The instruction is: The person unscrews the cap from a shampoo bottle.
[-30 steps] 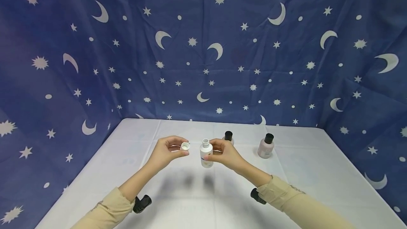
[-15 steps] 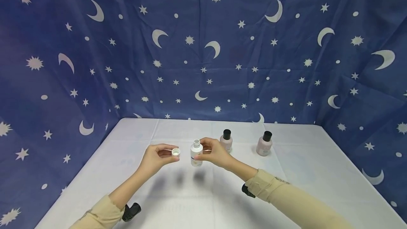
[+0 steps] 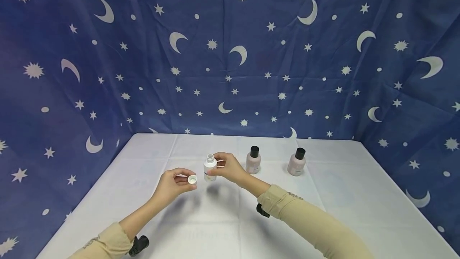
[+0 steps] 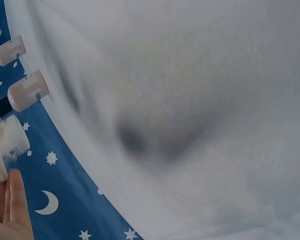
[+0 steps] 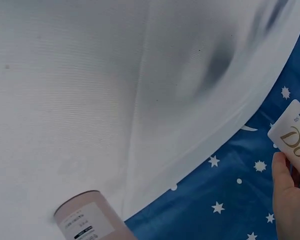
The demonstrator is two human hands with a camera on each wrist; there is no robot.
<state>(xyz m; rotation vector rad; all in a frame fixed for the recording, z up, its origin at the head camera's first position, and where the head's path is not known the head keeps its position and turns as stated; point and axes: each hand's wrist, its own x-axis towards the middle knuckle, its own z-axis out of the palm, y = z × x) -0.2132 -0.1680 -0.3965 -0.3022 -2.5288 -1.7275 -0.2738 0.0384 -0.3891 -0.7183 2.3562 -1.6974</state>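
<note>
My left hand (image 3: 173,184) pinches a small white screw cap (image 3: 192,180) between thumb and fingers, its hollow underside facing up toward the head camera. Just to the right and slightly farther back, my right hand (image 3: 229,168) grips a white bottle (image 3: 210,170) by its side. The bottle stands upright in the air above the table, its threaded neck uncovered. In the right wrist view its label (image 5: 297,142) reads "Dove", cut off by the frame edge. The left wrist view catches the bottle (image 4: 11,137) beyond the left fingers.
Two pink bottles with black caps stand on the white-covered table (image 3: 201,231): one (image 3: 253,163) just right of my right hand, the other (image 3: 296,165) farther right. A blue curtain with moons and stars (image 3: 230,51) hangs behind and along the sides.
Both hands have moved left, with the cap and the white bottle in them. The right hand has gone slightly farther back, and the nearer pink bottle now shows fully. The head view has shifted slightly.
</note>
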